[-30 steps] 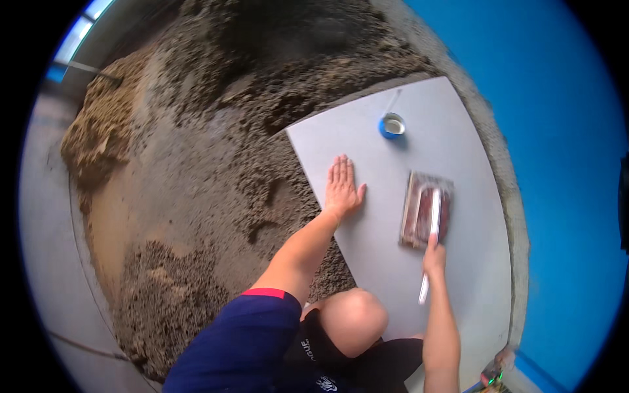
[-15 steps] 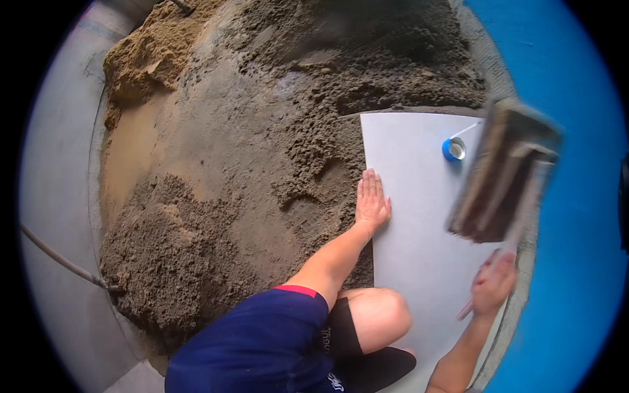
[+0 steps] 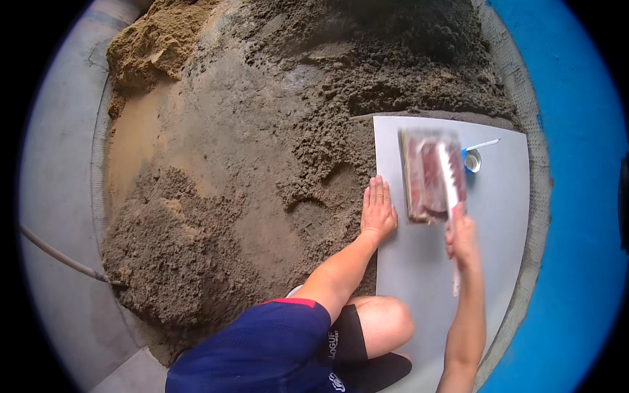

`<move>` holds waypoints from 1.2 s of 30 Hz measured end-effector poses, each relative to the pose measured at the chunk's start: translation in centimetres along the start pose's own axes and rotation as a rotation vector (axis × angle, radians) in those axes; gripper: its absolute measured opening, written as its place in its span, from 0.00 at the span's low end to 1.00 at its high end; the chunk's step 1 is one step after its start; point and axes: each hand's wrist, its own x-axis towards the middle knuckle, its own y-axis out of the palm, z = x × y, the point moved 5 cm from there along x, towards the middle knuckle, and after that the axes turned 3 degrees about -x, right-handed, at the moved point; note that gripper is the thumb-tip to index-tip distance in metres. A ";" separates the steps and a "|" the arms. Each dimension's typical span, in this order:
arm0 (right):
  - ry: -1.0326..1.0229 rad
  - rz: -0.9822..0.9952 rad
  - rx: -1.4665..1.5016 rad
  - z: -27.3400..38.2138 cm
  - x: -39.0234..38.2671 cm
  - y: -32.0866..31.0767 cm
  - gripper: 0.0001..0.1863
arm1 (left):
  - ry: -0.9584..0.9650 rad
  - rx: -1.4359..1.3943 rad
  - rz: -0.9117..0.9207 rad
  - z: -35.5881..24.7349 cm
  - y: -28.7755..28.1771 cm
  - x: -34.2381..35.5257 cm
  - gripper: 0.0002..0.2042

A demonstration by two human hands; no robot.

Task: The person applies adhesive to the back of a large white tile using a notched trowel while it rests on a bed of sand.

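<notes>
My left hand [image 3: 377,213] rests palm down, fingers straight, along the left edge of a large white board [image 3: 442,262] with a curved right side. My right hand [image 3: 462,237] grips the white handle of a tiling tool [image 3: 423,173] with a broad rectangular, reddish, grimy head, blurred over the upper part of the board. Just right of the head sits a small blue container [image 3: 472,161] with a pale rim and a thin white stick across it, partly hidden by the tool.
Lumpy wet mortar [image 3: 177,249] covers the ground left of and beyond the board, with a sandy mound [image 3: 152,39] at upper left. A hose [image 3: 65,259] lies on the pale floor at left. A rough edging strip [image 3: 532,196] borders bright blue flooring [image 3: 583,196]. My bare knee [image 3: 383,324] is near the board's lower left.
The tool was low over the board, then swung up and right, and is now back left over the board. My left hand stays on the board; the view has shifted.
</notes>
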 end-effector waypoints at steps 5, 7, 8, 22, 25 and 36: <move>-0.635 -0.134 0.166 7.6 -5.1 -3.8 0.25 | -0.005 -0.003 -0.026 0.5 -0.1 0.2 0.34; -0.678 -0.232 0.307 3.6 -1.9 -3.8 0.19 | 0.001 -0.003 -0.020 0.3 -0.2 0.2 0.34; -0.620 -0.263 0.398 -0.3 1.4 -3.8 0.16 | 0.008 -0.008 -0.017 -0.1 -0.1 0.3 0.34; -0.238 -0.210 0.061 -3.6 -6.5 -5.6 0.31 | -0.003 -0.009 -0.051 0.5 -0.4 -0.2 0.36; -0.498 -0.531 0.360 -6.6 -8.5 -8.4 0.25 | -0.006 -0.050 -0.064 0.0 -0.9 0.2 0.35; -0.127 -0.489 -0.268 -23.6 1.2 0.0 0.39 | 0.033 0.083 -0.029 -1.0 -0.8 2.8 0.35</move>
